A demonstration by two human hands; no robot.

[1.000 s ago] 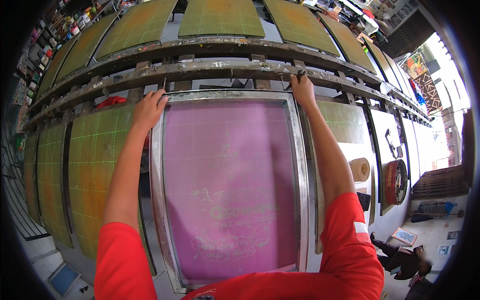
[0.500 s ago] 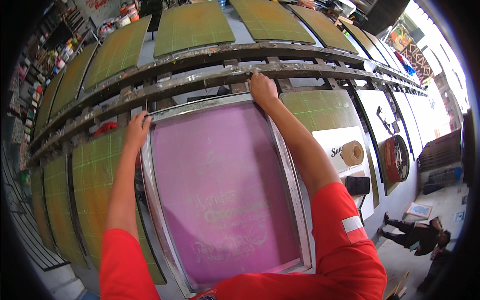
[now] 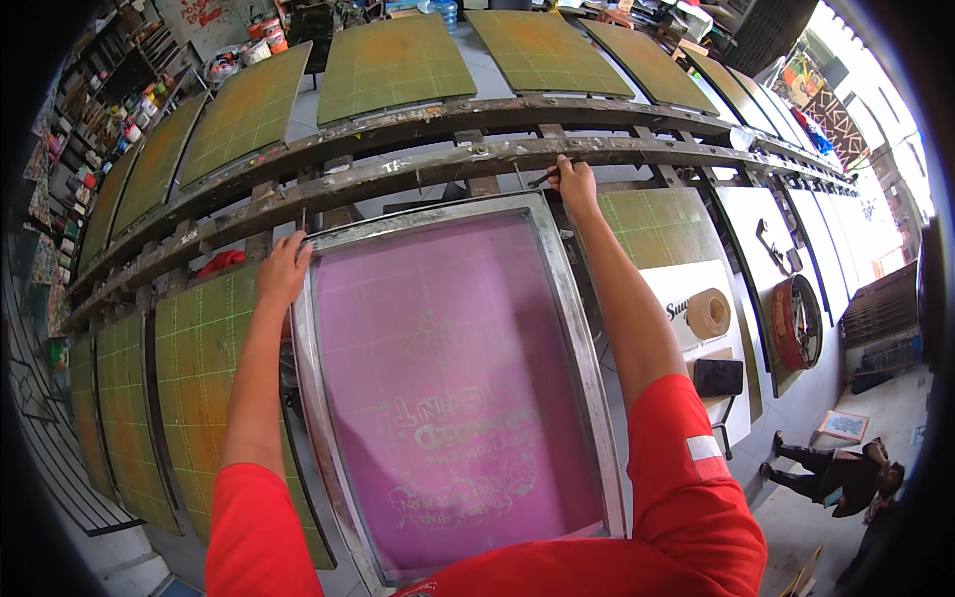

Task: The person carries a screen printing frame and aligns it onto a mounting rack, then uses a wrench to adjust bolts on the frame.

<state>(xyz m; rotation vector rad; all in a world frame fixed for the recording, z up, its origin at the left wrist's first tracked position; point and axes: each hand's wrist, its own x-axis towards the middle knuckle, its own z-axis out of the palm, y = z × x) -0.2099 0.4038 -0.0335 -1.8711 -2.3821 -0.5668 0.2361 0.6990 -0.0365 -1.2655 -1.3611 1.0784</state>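
A screen printing frame [image 3: 587, 418] with metal sides and purple mesh lies in front of me, pale mirrored lettering and drawings showing in its mesh. My left hand [image 3: 285, 269] grips its far left corner, fingers over the edge. Just beyond the far right corner, my right hand [image 3: 575, 186] pinches a small, slim dark tool [image 3: 542, 181], whose exact kind I cannot make out. That hand is close to the wooden rail [image 3: 438, 164] running across behind the frame. Thin metal bolts stick out of the rail near both far corners.
Green gridded printing boards [image 3: 204, 358] stand in rows on both sides of the rails. To the right, a tape roll [image 3: 709, 313] and a phone [image 3: 718, 377] rest on a white board; beyond them is a round red tin [image 3: 796, 321]. Another person [image 3: 841, 478] stands at lower right.
My right hand has come off the frame's far right corner area and shifted rightward, so the dark tool now shows. My left hand keeps its hold. The whole view has shifted slightly.
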